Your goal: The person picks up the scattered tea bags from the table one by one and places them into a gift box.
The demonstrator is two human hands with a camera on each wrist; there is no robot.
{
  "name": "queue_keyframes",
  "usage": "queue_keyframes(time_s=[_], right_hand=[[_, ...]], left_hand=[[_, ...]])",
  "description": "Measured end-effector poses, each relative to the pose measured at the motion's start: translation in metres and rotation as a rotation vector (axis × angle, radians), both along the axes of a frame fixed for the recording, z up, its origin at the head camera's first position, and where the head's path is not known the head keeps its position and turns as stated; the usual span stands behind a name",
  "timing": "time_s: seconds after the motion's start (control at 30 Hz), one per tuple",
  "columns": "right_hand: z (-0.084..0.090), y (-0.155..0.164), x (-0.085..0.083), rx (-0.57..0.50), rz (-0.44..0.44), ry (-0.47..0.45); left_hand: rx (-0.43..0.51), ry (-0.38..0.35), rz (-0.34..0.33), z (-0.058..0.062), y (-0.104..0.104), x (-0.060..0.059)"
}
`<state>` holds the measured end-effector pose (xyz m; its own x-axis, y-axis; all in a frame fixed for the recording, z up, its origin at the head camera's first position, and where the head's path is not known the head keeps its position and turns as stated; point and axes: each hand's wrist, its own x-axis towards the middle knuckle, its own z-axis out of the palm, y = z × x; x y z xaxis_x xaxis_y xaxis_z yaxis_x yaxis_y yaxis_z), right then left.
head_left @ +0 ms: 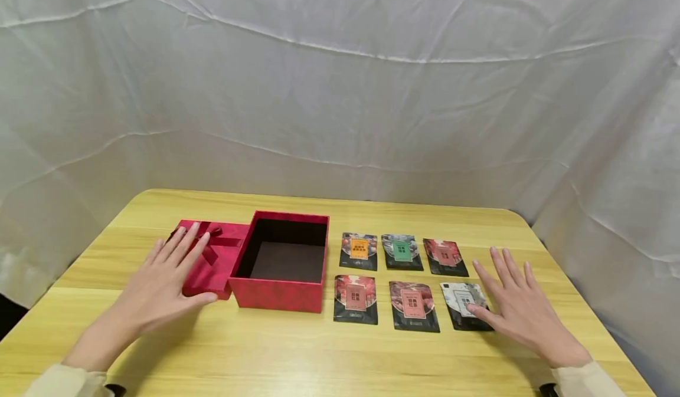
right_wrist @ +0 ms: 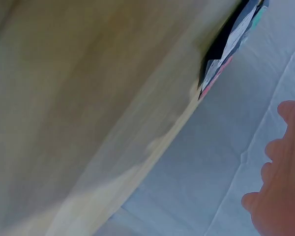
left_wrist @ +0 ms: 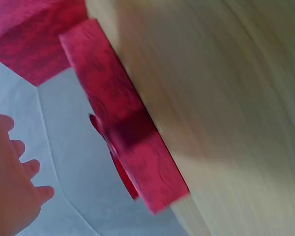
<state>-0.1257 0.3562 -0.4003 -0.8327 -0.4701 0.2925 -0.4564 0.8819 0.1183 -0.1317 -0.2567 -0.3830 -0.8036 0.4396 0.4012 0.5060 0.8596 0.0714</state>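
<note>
In front of me is a yellow wood-grain table (head_left: pixel 287 350), its far corners rounded. From my place, a red ribboned lid (head_left: pixel 225 264) lies at ten o'clock, an open red box (head_left: pixel 278 295) stands at eleven, and six printed packets (head_left: pixel 414 307) lie flat in two rows from twelve to two.

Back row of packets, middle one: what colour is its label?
The label is green, seen best in the head view.

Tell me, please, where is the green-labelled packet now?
In the head view, the green-labelled packet lies right of the box, middle of the far row, between the orange-labelled packet and a pink-labelled packet.
</note>
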Motion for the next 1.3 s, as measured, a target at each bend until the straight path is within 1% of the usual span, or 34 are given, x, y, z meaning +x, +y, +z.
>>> queue_keyframes(time_s=[0.03, 0.1, 0.23, 0.3, 0.37, 0.47, 0.57, 0.63, 0.73, 0.83, 1.03, 1.2, 1.3], right_hand=[[0.000, 0.000, 0.001, -0.005, -0.005, -0.008], [0.000, -0.002, 0.002, -0.014, -0.012, -0.026], [0.001, -0.007, 0.004, -0.038, -0.017, -0.055], [0.002, -0.011, 0.005, -0.067, -0.017, -0.074], [0.003, -0.017, 0.006, -0.110, -0.019, -0.081], [0.006, -0.028, 0.007, -0.179, -0.005, -0.061], [0.008, -0.041, 0.008, -0.258, 0.015, -0.034], [0.010, -0.048, 0.008, -0.324, 0.027, -0.043], [0.013, -0.057, 0.009, -0.430, 0.035, -0.104], [0.017, -0.065, 0.009, -0.508, 0.044, -0.179], [0.022, -0.083, 0.009, -0.585, 0.050, -0.297], [0.021, -0.099, 0.007, -0.607, 0.052, -0.386], [0.020, -0.106, 0.004, -0.623, 0.057, -0.442]], left_hand=[[0.034, -0.029, 0.002, 0.001, 0.004, 0.001], [0.136, -0.111, 0.006, 0.005, 0.014, 0.003], [0.404, -0.342, 0.015, 0.014, 0.036, 0.008], [0.519, -0.437, 0.015, 0.016, 0.045, 0.008], [0.601, -0.499, 0.015, 0.017, 0.053, 0.007], [0.680, -0.554, 0.023, 0.015, 0.060, 0.004], [0.727, -0.591, 0.032, 0.013, 0.063, 0.002], [0.751, -0.612, 0.031, 0.011, 0.064, 0.000], [0.770, -0.633, 0.027, 0.009, 0.068, -0.002], [0.772, -0.646, 0.046, 0.009, 0.072, -0.002], [0.767, -0.664, 0.096, 0.007, 0.076, -0.004], [0.787, -0.692, 0.112, 0.004, 0.078, -0.005], [0.802, -0.695, 0.116, 0.002, 0.079, -0.006]])
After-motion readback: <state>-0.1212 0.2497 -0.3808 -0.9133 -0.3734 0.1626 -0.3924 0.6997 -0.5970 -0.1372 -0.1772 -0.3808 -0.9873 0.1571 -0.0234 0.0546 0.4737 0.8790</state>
